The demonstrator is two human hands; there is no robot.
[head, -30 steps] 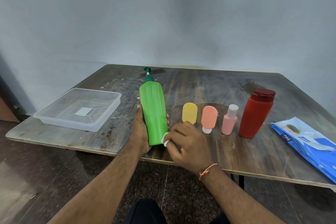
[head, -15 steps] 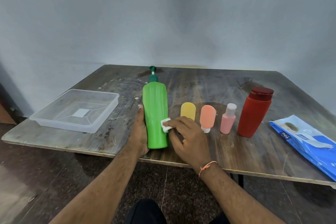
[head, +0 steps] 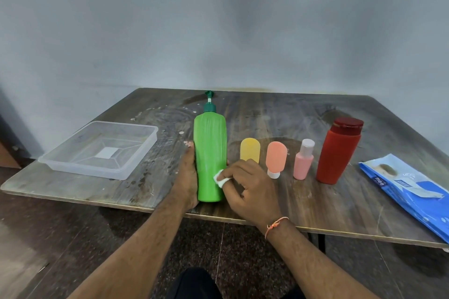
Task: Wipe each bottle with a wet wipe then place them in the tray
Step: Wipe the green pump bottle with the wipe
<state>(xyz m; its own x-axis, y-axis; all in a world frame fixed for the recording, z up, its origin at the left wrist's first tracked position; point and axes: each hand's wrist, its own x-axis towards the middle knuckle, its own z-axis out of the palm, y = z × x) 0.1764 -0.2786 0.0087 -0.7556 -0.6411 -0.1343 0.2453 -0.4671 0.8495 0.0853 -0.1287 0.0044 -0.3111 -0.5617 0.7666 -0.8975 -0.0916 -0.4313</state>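
Green bottle (head: pixel 210 156): tall, ribbed, dark green pump top, standing upright near the table (head: pixel 340 206) front edge. Left hand (head: pixel 185 177) grips its left side; fingers wrap behind, hidden. Right hand (head: pixel 250 189) pinches a folded white wipe (head: pixel 220 178) against the lower right side. Wipe mostly covered by fingers. Tray (head: pixel 97 150) sits well left.

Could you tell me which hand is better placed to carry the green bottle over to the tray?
Left: the left hand already grips the green bottle on the tray's side; the right hand holds the wipe.
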